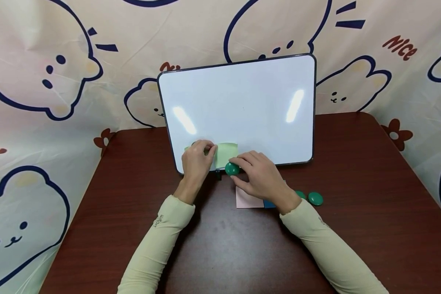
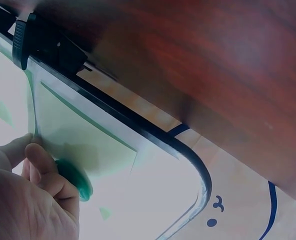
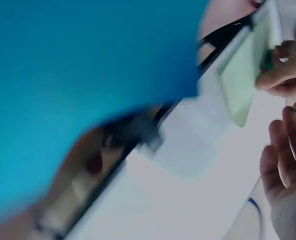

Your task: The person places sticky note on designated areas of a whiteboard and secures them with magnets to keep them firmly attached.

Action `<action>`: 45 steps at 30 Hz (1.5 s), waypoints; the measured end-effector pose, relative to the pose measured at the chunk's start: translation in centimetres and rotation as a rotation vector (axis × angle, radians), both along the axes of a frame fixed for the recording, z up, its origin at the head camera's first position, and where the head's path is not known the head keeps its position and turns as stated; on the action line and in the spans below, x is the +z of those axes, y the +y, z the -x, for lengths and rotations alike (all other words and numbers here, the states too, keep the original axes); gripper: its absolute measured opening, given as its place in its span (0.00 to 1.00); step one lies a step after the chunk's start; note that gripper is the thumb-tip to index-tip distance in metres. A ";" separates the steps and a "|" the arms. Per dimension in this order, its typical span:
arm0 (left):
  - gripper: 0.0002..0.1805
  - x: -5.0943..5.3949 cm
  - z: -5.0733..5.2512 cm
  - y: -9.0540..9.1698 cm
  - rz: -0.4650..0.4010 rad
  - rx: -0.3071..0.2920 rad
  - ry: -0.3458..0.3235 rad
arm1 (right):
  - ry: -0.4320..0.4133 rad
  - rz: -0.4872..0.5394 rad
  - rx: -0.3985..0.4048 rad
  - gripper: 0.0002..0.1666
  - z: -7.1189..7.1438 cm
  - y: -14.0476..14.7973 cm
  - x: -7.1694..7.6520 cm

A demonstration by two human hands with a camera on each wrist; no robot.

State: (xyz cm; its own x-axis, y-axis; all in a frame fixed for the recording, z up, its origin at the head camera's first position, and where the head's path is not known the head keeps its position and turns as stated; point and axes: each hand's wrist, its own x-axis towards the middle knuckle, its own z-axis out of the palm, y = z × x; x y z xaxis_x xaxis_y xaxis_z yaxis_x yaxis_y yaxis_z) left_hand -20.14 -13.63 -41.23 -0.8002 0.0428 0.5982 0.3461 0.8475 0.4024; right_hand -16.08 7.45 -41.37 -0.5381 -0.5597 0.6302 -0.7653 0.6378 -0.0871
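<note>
A whiteboard [image 1: 242, 106] leans at the back of the table. Near its lower left, my left hand [image 1: 199, 161] pinches the edge of a pale green paper square [image 1: 226, 154] that lies against the board. Partly behind that hand is another pale green square [image 2: 83, 132], with a green round magnet [image 2: 74, 180] on it, close to the curled fingers. My right hand [image 1: 259, 171] holds a second green magnet [image 1: 232, 168] between thumb and fingers, at the lower right corner of the pinched square.
Under my right hand, a pink paper square [image 1: 248, 198] and a blue one [image 1: 269, 203] lie on the dark table [image 1: 220, 253]. Further right are a green magnet [image 1: 315, 199] and another partly hidden by the wrist. A black clip-like foot [image 1: 218, 175] sits at the board's lower edge.
</note>
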 end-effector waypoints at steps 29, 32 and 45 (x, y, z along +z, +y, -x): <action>0.07 0.1 0.0 0.2 -0.013 0.000 -0.024 | -0.168 -0.051 0.020 0.26 3.4 -0.9 2.0; 0.08 0.1 -0.1 0.2 -0.011 0.003 -0.025 | -0.188 -0.068 0.030 0.27 3.8 -0.7 2.0; 0.07 0.1 0.0 0.0 -0.011 -0.001 -0.009 | -0.200 -0.016 0.007 0.25 5.0 -1.6 1.5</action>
State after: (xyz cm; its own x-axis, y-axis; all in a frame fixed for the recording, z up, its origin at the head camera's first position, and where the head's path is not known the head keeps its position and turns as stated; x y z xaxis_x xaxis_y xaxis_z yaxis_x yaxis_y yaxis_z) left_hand -20.19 -13.64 -41.10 -0.8056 0.0367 0.5914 0.3430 0.8428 0.4149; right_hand -21.11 5.89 -39.83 -0.6479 -0.5725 0.5024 -0.7379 0.6353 -0.2278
